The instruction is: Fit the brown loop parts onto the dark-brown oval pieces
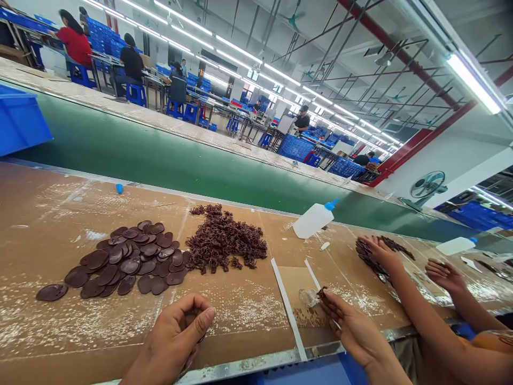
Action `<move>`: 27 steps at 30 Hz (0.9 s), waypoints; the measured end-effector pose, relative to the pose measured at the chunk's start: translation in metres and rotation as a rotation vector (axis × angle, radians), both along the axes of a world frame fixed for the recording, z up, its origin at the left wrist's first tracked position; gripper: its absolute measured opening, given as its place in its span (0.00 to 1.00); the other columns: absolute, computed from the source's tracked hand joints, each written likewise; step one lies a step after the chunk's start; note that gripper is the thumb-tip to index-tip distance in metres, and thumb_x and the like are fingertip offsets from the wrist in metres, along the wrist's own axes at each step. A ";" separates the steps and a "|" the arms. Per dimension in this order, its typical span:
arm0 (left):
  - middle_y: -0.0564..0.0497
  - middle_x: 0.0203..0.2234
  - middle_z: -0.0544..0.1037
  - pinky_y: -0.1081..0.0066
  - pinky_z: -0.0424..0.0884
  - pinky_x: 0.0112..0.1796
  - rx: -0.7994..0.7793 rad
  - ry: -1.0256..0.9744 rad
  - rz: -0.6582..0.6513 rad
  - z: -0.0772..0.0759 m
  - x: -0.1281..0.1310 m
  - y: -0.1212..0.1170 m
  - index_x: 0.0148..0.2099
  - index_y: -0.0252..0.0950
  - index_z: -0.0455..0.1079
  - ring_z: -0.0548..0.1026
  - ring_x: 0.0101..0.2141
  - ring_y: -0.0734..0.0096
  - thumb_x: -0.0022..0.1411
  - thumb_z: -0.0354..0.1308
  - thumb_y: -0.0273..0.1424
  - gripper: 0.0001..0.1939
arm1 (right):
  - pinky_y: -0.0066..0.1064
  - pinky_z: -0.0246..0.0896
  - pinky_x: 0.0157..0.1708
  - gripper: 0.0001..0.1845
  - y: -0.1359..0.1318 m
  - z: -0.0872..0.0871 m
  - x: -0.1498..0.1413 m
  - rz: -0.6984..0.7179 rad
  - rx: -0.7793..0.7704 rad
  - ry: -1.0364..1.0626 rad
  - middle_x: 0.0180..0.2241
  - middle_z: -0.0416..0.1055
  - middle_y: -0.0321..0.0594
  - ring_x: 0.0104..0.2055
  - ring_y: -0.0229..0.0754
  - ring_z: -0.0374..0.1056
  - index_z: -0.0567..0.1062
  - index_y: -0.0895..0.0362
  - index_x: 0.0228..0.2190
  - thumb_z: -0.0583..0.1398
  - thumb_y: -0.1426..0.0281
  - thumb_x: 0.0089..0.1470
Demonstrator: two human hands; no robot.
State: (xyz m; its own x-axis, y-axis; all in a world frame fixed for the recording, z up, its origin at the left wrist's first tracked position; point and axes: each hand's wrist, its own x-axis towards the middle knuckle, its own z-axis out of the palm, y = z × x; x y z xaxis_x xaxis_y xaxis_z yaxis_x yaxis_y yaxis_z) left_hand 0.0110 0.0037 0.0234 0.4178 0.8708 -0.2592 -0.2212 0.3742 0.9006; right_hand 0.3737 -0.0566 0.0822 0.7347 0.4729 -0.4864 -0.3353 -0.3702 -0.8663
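My left hand [176,334] is closed above the front edge of the bench, thumb pressed against curled fingers. A sliver of something dark shows beneath them, too hidden to name. My right hand [355,326] pinches a small dark brown curly piece [321,292] by its fingertips. Close beside that piece, a clear blob like glue [308,298] lies on a tan card between two white strips [287,307]. Behind my left hand lies a spread pile of flat, dark brown oval discs [130,262]. To their right is a heap of similar curly brown pieces [226,240].
A white squeeze bottle [313,221] with a blue tip stands tilted behind the strips. At right, a co-worker's hands [385,256] work by another brown pile. A green conveyor belt [180,166] runs behind the bench, with a blue crate [22,120] at far left.
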 end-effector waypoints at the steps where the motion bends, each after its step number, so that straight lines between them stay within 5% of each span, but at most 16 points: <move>1: 0.65 0.15 0.57 0.81 0.45 0.16 0.001 0.004 0.003 0.001 0.000 0.000 0.36 0.36 0.69 0.51 0.13 0.85 0.58 0.67 0.60 0.30 | 0.26 0.59 0.33 0.29 0.000 0.000 0.000 0.000 -0.002 -0.001 0.33 0.81 0.37 0.48 0.42 0.71 0.85 0.52 0.29 0.78 0.58 0.18; 27: 0.64 0.15 0.58 0.81 0.49 0.16 0.017 0.018 -0.003 0.008 -0.001 -0.002 0.35 0.37 0.68 0.53 0.13 0.84 0.58 0.67 0.59 0.29 | 0.24 0.60 0.34 0.35 0.001 0.000 -0.003 0.007 -0.014 0.006 0.37 0.82 0.36 0.64 0.52 0.64 0.86 0.52 0.29 0.80 0.56 0.10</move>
State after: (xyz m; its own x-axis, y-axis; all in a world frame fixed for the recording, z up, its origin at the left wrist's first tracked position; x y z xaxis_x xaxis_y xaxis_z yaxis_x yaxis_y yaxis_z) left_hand 0.0104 0.0019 0.0312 0.4162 0.8738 -0.2516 -0.2039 0.3593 0.9107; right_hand 0.3704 -0.0553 0.0822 0.7284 0.4712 -0.4974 -0.3375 -0.3851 -0.8590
